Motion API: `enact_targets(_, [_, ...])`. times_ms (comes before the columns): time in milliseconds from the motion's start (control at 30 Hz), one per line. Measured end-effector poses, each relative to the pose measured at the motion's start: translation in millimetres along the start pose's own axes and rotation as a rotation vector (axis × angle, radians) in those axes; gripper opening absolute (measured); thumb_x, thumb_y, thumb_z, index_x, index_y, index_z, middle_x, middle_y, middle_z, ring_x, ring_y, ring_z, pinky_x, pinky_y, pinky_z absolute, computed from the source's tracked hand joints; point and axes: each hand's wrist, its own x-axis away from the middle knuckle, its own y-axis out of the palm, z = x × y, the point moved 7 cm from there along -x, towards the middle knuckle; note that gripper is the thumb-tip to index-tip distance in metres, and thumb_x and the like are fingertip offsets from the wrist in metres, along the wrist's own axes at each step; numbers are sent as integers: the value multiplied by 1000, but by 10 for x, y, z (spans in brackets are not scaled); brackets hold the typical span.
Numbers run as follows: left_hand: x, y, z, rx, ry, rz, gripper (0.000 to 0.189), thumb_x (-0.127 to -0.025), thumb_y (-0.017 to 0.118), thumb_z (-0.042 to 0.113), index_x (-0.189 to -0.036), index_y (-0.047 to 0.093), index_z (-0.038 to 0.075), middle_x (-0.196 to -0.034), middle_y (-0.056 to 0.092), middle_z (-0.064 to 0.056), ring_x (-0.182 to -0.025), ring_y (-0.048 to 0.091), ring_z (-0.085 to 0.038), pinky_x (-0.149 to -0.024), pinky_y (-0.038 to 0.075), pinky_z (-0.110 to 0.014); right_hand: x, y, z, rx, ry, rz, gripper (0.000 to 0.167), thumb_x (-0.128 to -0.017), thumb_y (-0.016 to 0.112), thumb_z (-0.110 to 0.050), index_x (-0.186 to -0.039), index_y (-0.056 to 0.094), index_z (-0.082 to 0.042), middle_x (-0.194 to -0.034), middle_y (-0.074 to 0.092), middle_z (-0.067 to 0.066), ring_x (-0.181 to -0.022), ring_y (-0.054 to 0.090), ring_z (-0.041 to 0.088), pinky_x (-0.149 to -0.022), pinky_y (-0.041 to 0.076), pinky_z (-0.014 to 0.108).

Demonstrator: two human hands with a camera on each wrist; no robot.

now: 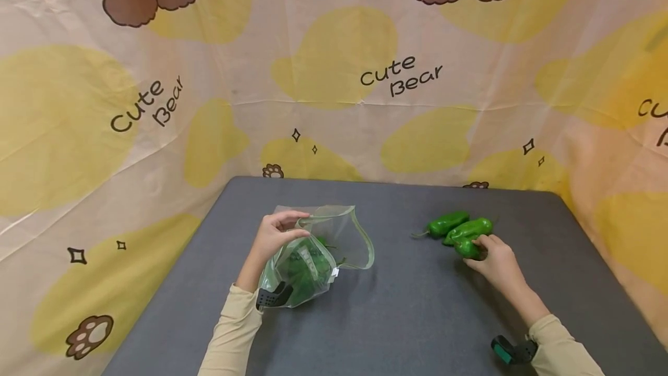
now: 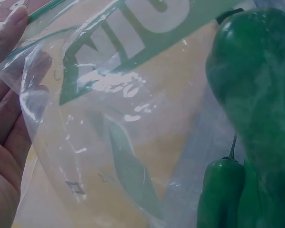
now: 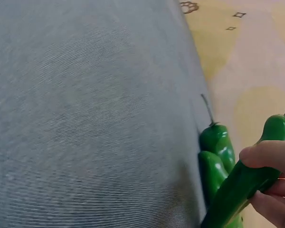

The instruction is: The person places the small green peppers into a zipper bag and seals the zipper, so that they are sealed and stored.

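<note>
Evidently the bagging is well along, I'd judge: several green peppers (image 1: 296, 276) lie inside the clear zip bag (image 1: 309, 261), though the film and overlap keep me from counting them. Three more are outside, all right of the bag and well apart from it — a far pepper (image 1: 447, 224) and a middle pepper (image 1: 474, 228) on the grey desk (image 1: 402, 312), and a near pepper (image 1: 465, 248) in the right hand (image 1: 498, 260). If all are meant to go in, those three are what's left; the bag's mouth gapes, so zipping it shut would be left too.

The left hand (image 1: 275, 234) is at the left of the bag's mouth, gripping the rim with thumb and fingers on either side of the film; its forearm rises along the bag's near left side. Well right of the bag, the right forearm slants forward and inward — thumb and fingertips pinching the near pepper.
</note>
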Motion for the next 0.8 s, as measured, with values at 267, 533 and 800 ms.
enact_targets(267, [-11,11,-2,36,-6,-17,27,-71,68,-12,-97,61,-15,-93,61,-27,-77,58,-44,-57,48,-20,-16,-48,2,-90,124,-42,31,-59,81,-1,-81,58,2,-81,54,15,-70,59,33,-57,51,40])
enact_targets(533, [-22,18,1,32,-21,-25,28,-72,68,-11,-99,61,-14,-95,61,-26,-82,63,-28,-62,50,-21,-5,-38,-39,-101,203,-96,34,-63,80,-5,-88,61,6,-85,59,21,-73,60,33,-60,51,42])
enact_targets(800, [-14,20,-3,44,-9,-19,29,-71,67,-13,-99,60,-15,-94,61,-27,-80,64,-27,-60,50,-20,23,-79,-74,-130,213,-23,36,-64,80,-9,-91,63,8,-81,63,20,-68,62,31,-55,51,39])
